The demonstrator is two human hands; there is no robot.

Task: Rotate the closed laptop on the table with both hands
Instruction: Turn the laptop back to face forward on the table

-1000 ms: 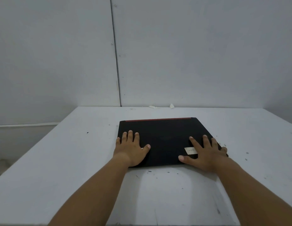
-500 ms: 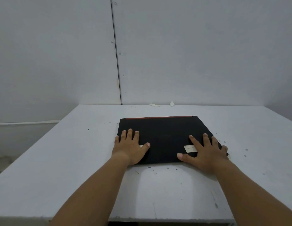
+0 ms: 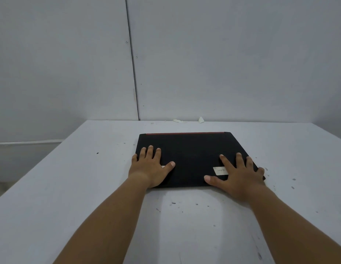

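Note:
A closed black laptop (image 3: 190,153) with a red strip along its far edge lies flat on the white table (image 3: 70,187), square to me. My left hand (image 3: 149,166) rests palm down on the lid's near left corner, fingers spread, with the little finger at the left edge. On the near right corner my right hand (image 3: 240,176) also lies flat and spread, its little finger over the right edge. A white sticker (image 3: 219,170) shows beside my right thumb and forefinger.
The table is speckled with dark marks and runs back to a grey panelled wall (image 3: 223,63). Small torn paper scraps (image 3: 201,119) lie at the table's far edge. The table's left edge drops to the floor.
Both hands and the laptop keep the same pose on the table. Only the view has shifted slightly.

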